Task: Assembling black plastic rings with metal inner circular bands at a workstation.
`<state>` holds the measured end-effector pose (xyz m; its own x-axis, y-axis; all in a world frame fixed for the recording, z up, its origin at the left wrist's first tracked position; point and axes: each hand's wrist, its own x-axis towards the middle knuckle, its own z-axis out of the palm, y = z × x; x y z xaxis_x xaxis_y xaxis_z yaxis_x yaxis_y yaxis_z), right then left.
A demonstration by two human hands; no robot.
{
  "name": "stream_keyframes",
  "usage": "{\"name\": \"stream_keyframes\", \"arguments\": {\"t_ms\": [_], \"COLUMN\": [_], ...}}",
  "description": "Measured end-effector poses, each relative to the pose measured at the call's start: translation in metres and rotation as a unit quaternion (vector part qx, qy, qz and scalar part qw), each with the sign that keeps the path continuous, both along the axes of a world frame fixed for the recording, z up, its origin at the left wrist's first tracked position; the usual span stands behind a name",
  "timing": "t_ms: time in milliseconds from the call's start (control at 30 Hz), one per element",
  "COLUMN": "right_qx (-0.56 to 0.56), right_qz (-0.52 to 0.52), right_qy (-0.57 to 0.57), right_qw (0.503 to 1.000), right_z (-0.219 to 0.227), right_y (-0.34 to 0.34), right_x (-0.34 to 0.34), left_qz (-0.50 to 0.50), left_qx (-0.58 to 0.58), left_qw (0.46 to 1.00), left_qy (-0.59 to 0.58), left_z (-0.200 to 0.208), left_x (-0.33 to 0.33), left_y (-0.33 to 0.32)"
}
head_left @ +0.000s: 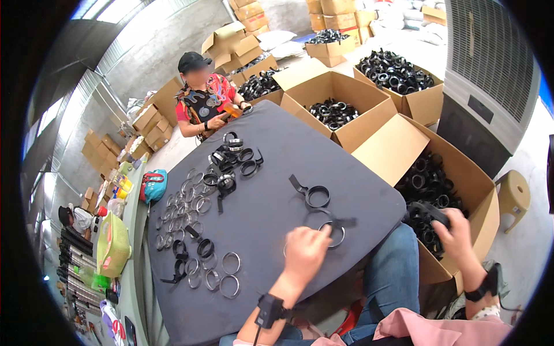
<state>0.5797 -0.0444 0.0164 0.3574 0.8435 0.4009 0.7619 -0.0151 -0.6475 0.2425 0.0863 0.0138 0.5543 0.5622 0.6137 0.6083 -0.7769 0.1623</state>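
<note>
My left hand (306,251) is closed over the near right part of the dark table, its fingertips at a silver metal ring (344,237); motion blurs the grip. Just beyond it is a blurred black ring (317,215) with a strap end sticking out to the right. A second black ring with a tab (317,197) lies a little farther off. My right hand (457,233) is over the open carton at the right, its fingers closed on a black strapped ring (434,214). Many similar black rings (424,179) fill that carton.
Silver rings (196,196) and black rings (225,161) lie scattered over the table's left half. Across the table (271,173), a person (205,101) handles an orange-handled tool. Cartons (346,101) of black rings, a tall grey cooler (485,75) and a stool (513,196) stand at right.
</note>
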Motion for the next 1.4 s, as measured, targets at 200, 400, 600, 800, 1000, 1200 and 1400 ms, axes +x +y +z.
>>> {"name": "stream_keyframes", "arguments": {"t_ms": [200,400,600,800,1000,1200,1400], "right_qx": [-0.154,-0.209,-0.117,-0.322,-0.603,-0.603,-0.578], "right_qz": [0.273,0.218,-0.011,-0.208,-0.382,-0.420,-0.417], "right_qy": [0.338,0.473,0.360,0.251,0.167,0.178,0.188], "right_qw": [0.887,0.828,0.926,0.889,0.681,0.654,0.675], "right_z": [-0.009,-0.001,0.018,-0.032,-0.116,-0.216,-0.261], "right_y": [0.055,0.040,-0.034,-0.208,-0.388,-0.422,-0.406], "right_x": [-0.078,-0.045,0.064,0.191,0.229,0.182,0.156], "left_qz": [-0.146,-0.116,0.158,0.065,-0.084,-0.113,-0.143], "left_qx": [-0.066,-0.147,-0.236,-0.274,-0.473,-0.527,-0.522], "left_qw": [0.985,0.971,0.959,0.958,0.821,0.789,0.790], "left_qy": [-0.069,-0.150,0.002,-0.051,-0.309,-0.296,-0.288], "left_z": [0.014,0.010,-0.049,-0.051,-0.012,0.009,0.022], "left_x": [0.043,0.050,0.022,0.029,0.025,0.019,0.017], "left_y": [-0.049,-0.003,0.099,0.114,0.070,0.045,0.025]}}
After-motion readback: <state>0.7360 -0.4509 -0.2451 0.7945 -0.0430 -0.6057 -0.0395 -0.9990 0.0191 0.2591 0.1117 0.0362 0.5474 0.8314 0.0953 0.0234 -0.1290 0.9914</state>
